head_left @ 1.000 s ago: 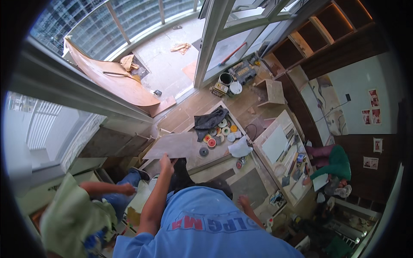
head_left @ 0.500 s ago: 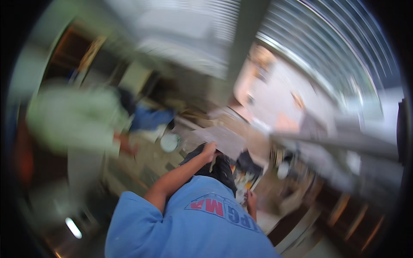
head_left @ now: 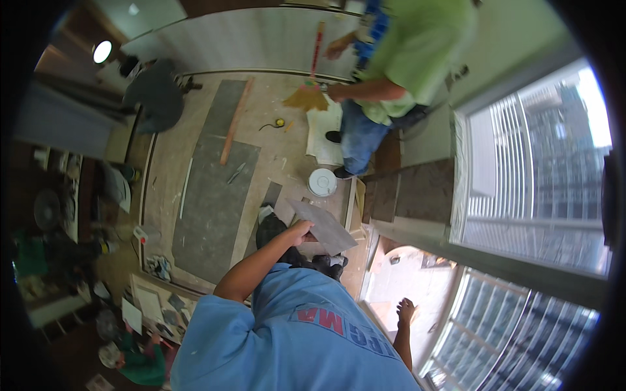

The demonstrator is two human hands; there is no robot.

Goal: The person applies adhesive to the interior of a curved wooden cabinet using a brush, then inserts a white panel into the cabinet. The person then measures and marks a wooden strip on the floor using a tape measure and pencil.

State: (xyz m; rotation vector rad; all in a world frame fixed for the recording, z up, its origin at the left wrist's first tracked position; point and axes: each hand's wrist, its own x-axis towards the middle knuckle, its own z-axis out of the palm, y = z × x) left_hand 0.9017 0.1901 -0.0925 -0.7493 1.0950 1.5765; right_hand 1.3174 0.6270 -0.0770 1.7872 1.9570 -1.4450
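Note:
My left hand (head_left: 300,232) grips the edge of a thin, flat grey flooring plank (head_left: 327,229), held in front of my legs. The thumb lies on top and the other fingers are partly hidden beneath. Out to the right, my right hand (head_left: 405,311) is empty, its fingers apart, in front of the bright opening beside the window. Similar grey planks (head_left: 218,202) lie on the floor ahead to the left, with a pair of dark pliers-like handles (head_left: 236,173) on them. A white lidded bucket (head_left: 322,182) stands just beyond the held plank.
A co-worker in a light green shirt (head_left: 424,58) stands ahead, a hand on a broom (head_left: 306,98). A person in dark clothes (head_left: 156,96) crouches far left; another in green (head_left: 145,366) is lower left. A tape measure (head_left: 280,122) and long wooden strip (head_left: 236,120) lie on the floor.
My view has swung to the left, bringing the laid planks into sight. My right hand has moved out from beside my body, while the left still holds the flooring plank.

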